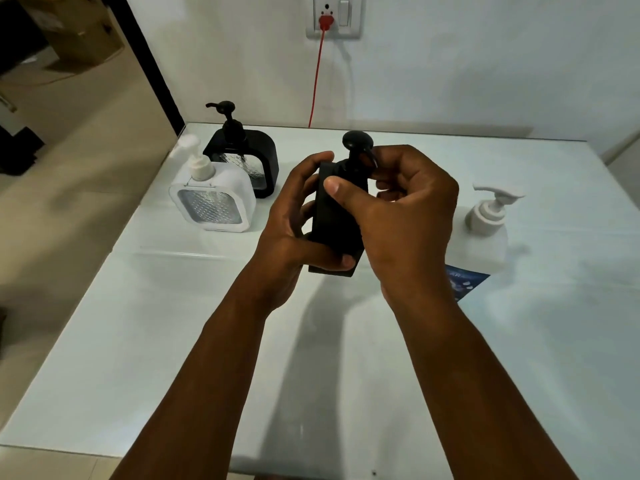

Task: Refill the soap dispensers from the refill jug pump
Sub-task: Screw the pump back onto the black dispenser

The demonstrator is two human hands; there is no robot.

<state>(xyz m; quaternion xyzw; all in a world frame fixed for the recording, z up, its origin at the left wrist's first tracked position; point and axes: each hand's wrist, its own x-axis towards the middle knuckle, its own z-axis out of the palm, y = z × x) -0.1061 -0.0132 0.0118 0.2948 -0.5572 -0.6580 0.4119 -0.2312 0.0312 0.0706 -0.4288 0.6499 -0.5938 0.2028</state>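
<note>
A black square soap dispenser (335,226) is held above the white table (173,341), seen edge-on. My left hand (291,223) grips its body from the left and below. My right hand (405,216) is closed around its neck just under the black pump head (356,142). The white refill jug (485,237) with a white pump stands to the right, partly hidden behind my right hand. At the back left stand a white square dispenser (214,202) and a second black dispenser (249,157).
A red cable (317,81) runs down the wall from a socket (334,15) to the table's far edge. The table's left edge drops to a beige floor (69,168). The jug's blue label (465,280) shows below my right wrist.
</note>
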